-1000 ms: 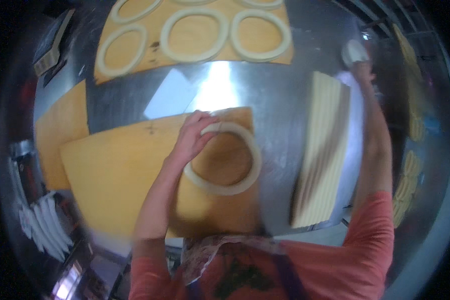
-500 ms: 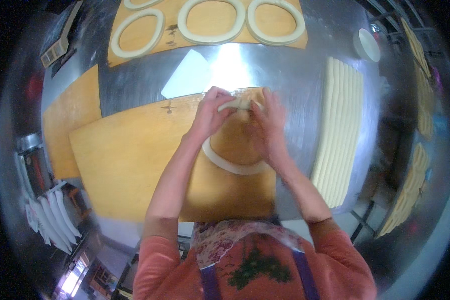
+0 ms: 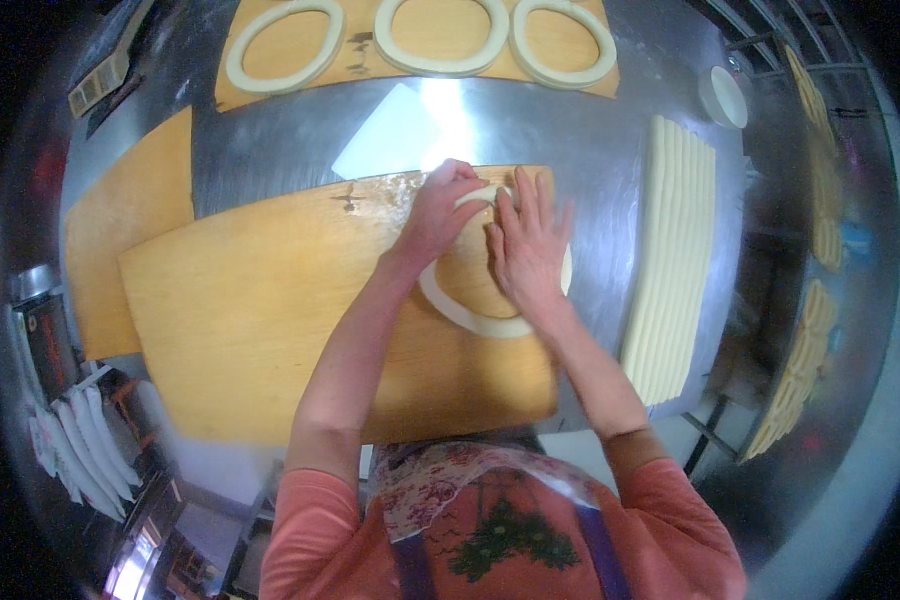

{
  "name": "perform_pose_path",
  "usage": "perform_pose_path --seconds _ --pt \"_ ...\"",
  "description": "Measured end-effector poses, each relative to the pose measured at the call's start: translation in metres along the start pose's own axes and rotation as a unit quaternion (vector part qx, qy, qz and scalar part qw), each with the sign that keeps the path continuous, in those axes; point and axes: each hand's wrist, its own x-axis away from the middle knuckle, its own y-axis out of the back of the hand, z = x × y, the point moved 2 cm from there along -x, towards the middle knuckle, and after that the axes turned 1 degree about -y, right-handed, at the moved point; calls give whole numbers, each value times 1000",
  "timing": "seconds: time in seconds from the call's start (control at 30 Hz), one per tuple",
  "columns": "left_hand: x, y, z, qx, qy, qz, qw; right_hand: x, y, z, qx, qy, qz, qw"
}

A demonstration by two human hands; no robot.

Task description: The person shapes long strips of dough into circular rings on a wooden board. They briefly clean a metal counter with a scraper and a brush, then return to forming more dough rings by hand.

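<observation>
A pale dough ring [image 3: 462,314] lies on the large wooden board [image 3: 270,320] in front of me, at the board's right end. At the ring's far side, my left hand [image 3: 444,210] pinches the dough between thumb and fingers. My right hand [image 3: 530,250] rests palm down over the ring's far right part, its fingers stretched out and a little apart. This hand and its forearm cover much of the ring's right side. White flour is scattered on the board just left of my left hand.
More dough rings [image 3: 440,68] lie on a far wooden board [image 3: 365,62]. A white scraper-like sheet [image 3: 385,130] sits between the boards on the metal table [image 3: 270,140]. Long dough strips [image 3: 670,260] lie side by side at right, near a white bowl [image 3: 723,98]. Another board [image 3: 135,230] is at left.
My right hand has gone from gripping the dough to lying flat with fingers stretched over it. My left hand still pinches the dough. The whole view has shifted slightly.
</observation>
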Motion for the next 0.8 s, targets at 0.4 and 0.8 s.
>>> perform_pose_path --seconds 0.4,0.8 --pt "-2 -3 1 -16 11 7 1000 -8 14 -6 166 149 71 972" --pt "2 -6 8 -31 -9 -12 999 -18 22 -44 144 280 84 945"
